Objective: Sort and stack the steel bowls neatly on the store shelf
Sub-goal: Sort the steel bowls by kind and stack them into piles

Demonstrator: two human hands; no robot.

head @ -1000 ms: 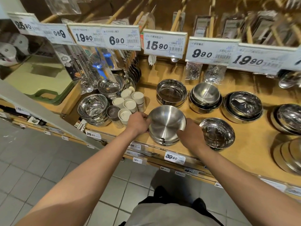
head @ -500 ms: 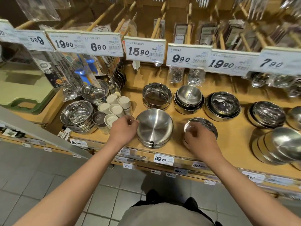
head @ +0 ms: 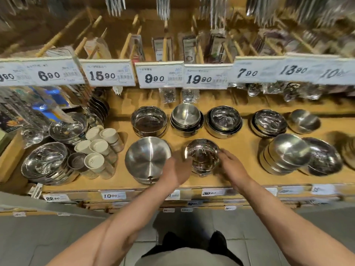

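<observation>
both bare forearms stretched forward and down over the wooden shelf (head: 240, 150), converging at its front middle. left hand (head: 175, 172) set between the two front stacks, back of the hand up, touching the right rim of the front left stack (head: 147, 160); fingers hidden behind the hand, so cannot tell whether curled or straight. right hand (head: 231, 167) at the right side of the small front bowl (head: 201, 156), fingers spread wide and loosely bent toward its rim, blurred, contact not clear.

front left stack: brushed, matte steel, round with a flat base ring, tilted toward the camera; about three nested rims showing at the bottom edge. small front bowl: mirror-polished, deep, upright, with another rim under it.

back row: five groups of round steel bowls — one wide shiny bowl (head: 148, 120), one nest with a matte bowl on top (head: 186, 119), one shiny nest (head: 224, 121), another shiny nest (head: 269, 121), one single matte bowl (head: 304, 120). at right, a leaning matte pile (head: 284, 152) beside a shiny bowl (head: 324, 158). at left, two shiny piles (head: 46, 162) and six white-lidded shakers (head: 98, 146). white price tags (head: 159, 76) hung above in a row, eight in view.
</observation>
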